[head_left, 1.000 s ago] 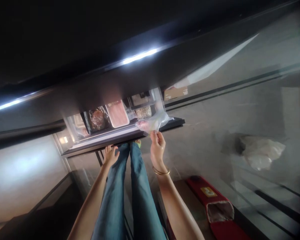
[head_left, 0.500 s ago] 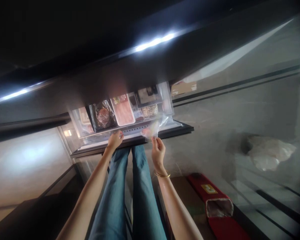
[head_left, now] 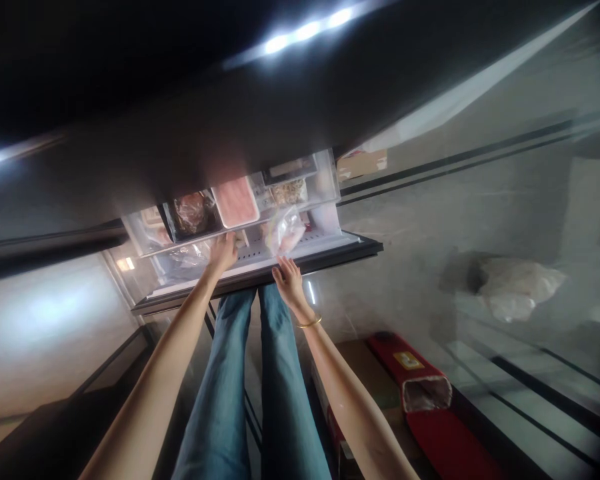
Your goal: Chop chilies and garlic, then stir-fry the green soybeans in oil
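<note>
My left hand (head_left: 224, 252) reaches into an open, lit fridge drawer (head_left: 330, 248), at the front edge of its clear upper bin (head_left: 325, 197). Its fingertips are blurred, so their grip is unclear. Below that bin, a crumpled clear plastic bag (head_left: 190, 253) lies left of the hand. A clear plastic bag with pinkish contents (head_left: 284, 230) sits farther right in the lower part. My right hand (head_left: 289, 280), with a gold bracelet, is just in front of this bag, over the drawer's dark front edge, fingers stretched and holding nothing.
In the upper bin are a wrapped dark tray of meat (head_left: 191, 213), a pink meat tray (head_left: 236, 201) and a pack of speckled food (head_left: 289, 191). A red box (head_left: 405, 363) stands at my right. A whitish plastic bag (head_left: 520, 287) lies on the floor. Dark fridge doors hang overhead.
My right hand has let go of the clear bag, which now rests in the drawer's lower part. The gap before the upper bin looks wider. My left hand has moved farther in.
</note>
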Action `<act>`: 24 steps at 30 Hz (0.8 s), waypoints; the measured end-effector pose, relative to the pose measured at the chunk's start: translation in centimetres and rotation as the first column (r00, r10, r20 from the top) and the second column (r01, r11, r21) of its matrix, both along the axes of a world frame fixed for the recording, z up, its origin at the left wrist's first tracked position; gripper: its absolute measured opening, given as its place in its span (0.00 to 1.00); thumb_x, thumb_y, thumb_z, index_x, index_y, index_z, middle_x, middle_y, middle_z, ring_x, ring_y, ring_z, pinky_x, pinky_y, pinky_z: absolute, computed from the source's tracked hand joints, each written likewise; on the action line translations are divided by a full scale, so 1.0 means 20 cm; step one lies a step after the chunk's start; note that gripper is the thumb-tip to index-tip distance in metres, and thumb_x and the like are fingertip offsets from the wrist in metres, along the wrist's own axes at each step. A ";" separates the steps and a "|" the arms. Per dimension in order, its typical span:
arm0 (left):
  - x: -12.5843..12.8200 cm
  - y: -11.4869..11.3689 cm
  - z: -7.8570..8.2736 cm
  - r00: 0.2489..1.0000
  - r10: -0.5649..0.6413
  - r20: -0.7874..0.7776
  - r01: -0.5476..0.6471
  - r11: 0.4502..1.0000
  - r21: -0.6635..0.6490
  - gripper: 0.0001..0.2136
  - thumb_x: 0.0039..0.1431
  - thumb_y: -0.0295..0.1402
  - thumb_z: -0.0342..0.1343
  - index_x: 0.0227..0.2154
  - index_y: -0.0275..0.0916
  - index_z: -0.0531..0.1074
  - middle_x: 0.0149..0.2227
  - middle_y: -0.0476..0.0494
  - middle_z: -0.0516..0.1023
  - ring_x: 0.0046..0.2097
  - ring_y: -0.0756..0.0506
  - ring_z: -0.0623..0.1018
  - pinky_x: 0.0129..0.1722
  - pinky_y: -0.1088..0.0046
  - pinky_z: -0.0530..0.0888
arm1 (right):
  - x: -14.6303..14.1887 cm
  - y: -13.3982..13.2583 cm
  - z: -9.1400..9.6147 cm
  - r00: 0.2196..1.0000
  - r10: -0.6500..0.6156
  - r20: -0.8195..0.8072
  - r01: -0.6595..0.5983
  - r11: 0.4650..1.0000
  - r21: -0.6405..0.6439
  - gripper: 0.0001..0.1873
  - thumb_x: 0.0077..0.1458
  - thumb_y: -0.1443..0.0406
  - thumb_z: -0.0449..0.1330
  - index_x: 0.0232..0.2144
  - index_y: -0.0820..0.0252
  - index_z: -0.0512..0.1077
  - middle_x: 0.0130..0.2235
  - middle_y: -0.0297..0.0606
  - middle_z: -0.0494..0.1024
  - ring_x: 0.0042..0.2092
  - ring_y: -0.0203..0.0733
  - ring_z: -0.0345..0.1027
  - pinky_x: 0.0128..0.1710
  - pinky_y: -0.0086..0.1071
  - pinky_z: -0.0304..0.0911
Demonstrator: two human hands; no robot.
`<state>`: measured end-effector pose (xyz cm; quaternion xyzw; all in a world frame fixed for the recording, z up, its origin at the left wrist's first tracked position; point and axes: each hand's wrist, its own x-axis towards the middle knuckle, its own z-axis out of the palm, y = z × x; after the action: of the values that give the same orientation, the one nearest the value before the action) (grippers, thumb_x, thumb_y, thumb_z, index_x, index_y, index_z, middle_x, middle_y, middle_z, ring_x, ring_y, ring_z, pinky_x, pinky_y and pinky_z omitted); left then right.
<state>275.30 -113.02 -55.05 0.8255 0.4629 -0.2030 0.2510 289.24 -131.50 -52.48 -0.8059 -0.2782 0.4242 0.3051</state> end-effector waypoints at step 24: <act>0.06 0.00 0.04 0.995 0.088 0.046 -0.089 0.995 0.035 0.18 0.58 0.30 0.51 0.52 0.33 0.62 0.49 0.34 0.77 0.53 0.38 0.75 0.66 0.54 0.49 | -0.18 0.06 -0.03 0.108 -0.651 -0.751 0.586 0.652 -0.481 0.10 0.40 0.65 0.58 0.31 0.52 0.67 0.29 0.29 0.71 0.36 0.38 0.66 0.38 0.32 0.60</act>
<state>276.42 -113.04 -54.17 0.8130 0.4971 -0.1649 0.2546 285.66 -130.26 -53.05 -0.5031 0.3011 0.6182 0.5236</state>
